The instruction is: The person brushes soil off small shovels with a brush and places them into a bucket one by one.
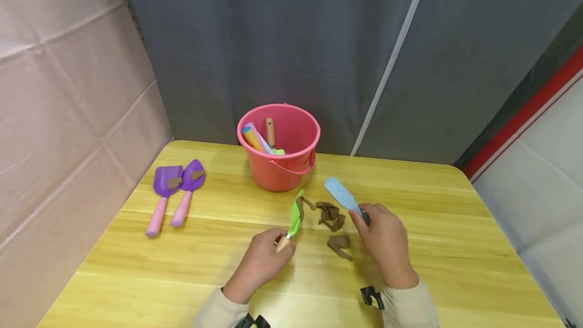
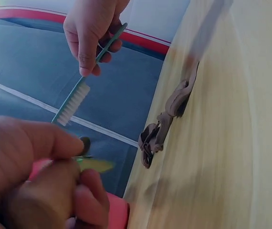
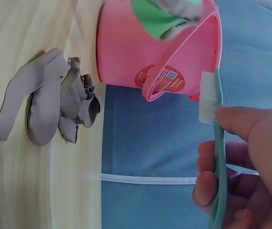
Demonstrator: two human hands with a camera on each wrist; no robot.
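Note:
My left hand (image 1: pixel 264 256) grips the wooden handle of a small trowel with a green blade (image 1: pixel 295 220). A brown, clay-like strip (image 1: pixel 301 207) clings to that blade and droops over its edge. In my right hand (image 1: pixel 386 237) is a blue-green brush (image 3: pixel 220 162) with white bristles (image 3: pixel 207 98), pinched along its handle and raised over the table. Its flat back (image 1: pixel 341 194) faces up in the head view. Between the hands, a crumpled heap of brown clay-like strips (image 1: pixel 334 223) lies on the table, with a curled piece (image 1: pixel 338 242) nearer me.
Behind the hands stands a pink bucket (image 1: pixel 278 178) holding several tools, with its handle hanging down. To the left, a purple square shovel (image 1: pixel 163 175) and a purple pointed trowel (image 1: pixel 195 182) carry brown bits. A grey curtain (image 1: pixel 291 39) hangs behind the wooden table (image 1: pixel 437 206).

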